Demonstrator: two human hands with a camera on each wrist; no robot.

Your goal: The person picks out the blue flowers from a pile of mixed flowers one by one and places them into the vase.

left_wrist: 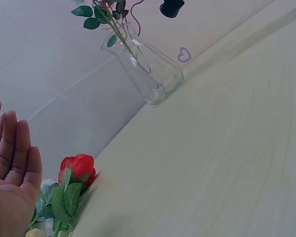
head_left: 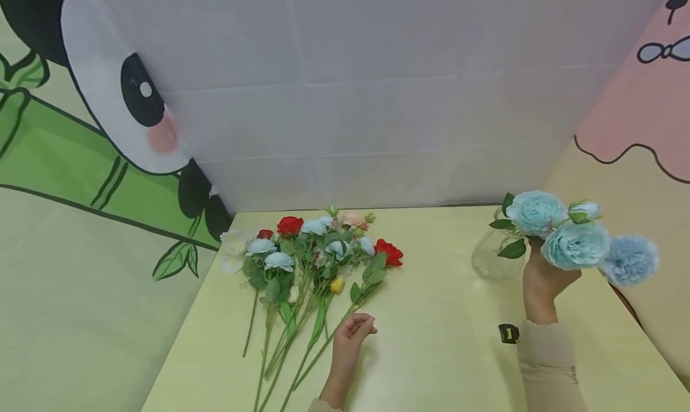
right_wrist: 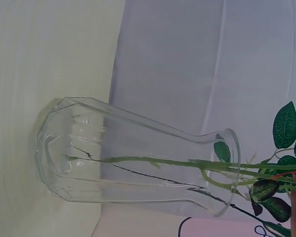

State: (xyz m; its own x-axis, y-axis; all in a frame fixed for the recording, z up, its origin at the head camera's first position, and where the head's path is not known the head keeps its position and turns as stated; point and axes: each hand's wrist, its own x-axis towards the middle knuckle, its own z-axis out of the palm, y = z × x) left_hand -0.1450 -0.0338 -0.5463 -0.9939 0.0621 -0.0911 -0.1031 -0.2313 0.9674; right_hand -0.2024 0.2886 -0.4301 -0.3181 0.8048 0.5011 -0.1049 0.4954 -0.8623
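Note:
At the right, a clear glass vase [head_left: 493,259] stands on the table, with green stems [right_wrist: 153,162] and a thin dark stem inside it. Large light blue flowers [head_left: 577,244] lean out over its mouth to the right. My right hand [head_left: 545,280] holds the flower stems just below the blooms; the petals hide most of its fingers, and only a sliver shows in the right wrist view. My left hand [head_left: 350,343], fingers loosely bent and holding nothing, hovers by the lower stems of a loose pile of artificial flowers [head_left: 309,250]. A red flower [left_wrist: 78,168] lies beyond it.
The pile has red, pale blue, white, peach and yellow blooms, with long stems toward the table's front edge. A small black tag [head_left: 509,333] with a yellow mark shows beside the right sleeve. Behind the pale table [head_left: 431,340] hangs a printed cloth [head_left: 377,100].

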